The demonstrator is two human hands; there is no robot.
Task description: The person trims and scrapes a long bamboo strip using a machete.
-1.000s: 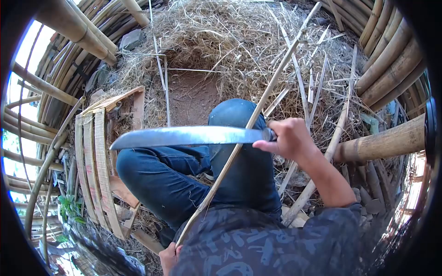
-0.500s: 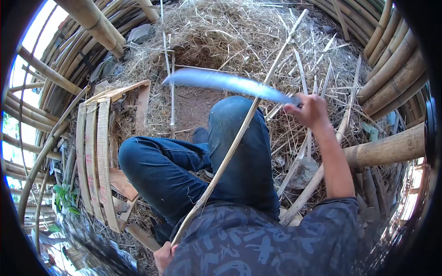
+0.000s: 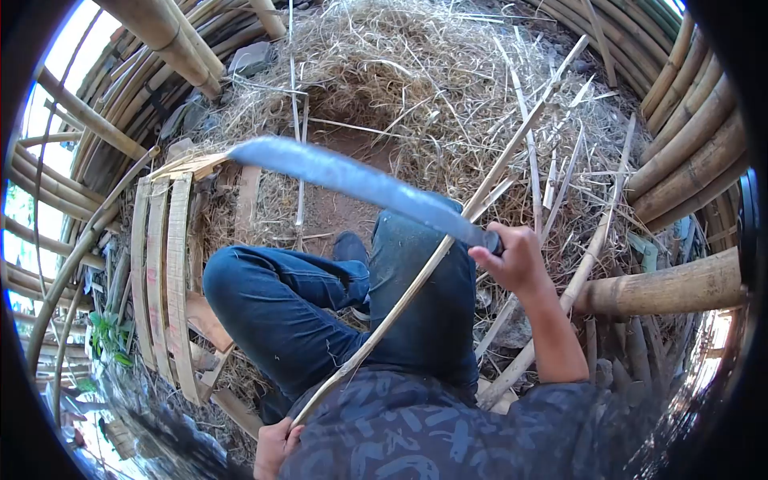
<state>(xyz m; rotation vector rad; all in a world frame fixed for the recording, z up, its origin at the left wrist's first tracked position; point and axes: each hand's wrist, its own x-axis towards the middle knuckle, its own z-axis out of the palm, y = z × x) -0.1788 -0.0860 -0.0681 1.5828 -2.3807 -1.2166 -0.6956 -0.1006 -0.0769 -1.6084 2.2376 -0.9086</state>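
Note:
My right hand (image 3: 516, 260) is closed round the dark handle of a machete (image 3: 344, 178), whose long, wide blade points up and left. The blade crosses the long bamboo strip (image 3: 392, 316) above my right knee; a pale sliver stands away from the strip near that crossing. I cannot tell whether the edge is in the strip or just over it. Down by my waist, my left hand (image 3: 278, 448) grips the strip's lower end. From there the strip runs diagonally over my thigh to the upper right.
A slatted wooden crate (image 3: 164, 280) stands at my left. Dry shavings (image 3: 448, 104) cover the ground ahead, with loose bamboo strips (image 3: 524, 120) among them. Thick bamboo poles (image 3: 664, 284) lie at the right, and a stacked bamboo wall (image 3: 692, 152) curves around. A stone (image 3: 250, 58) lies at the upper left.
The machete and my right hand have come down and toward me, the blade tip swinging left. The strip's far end has shifted right, and a sliver now stands out from it.

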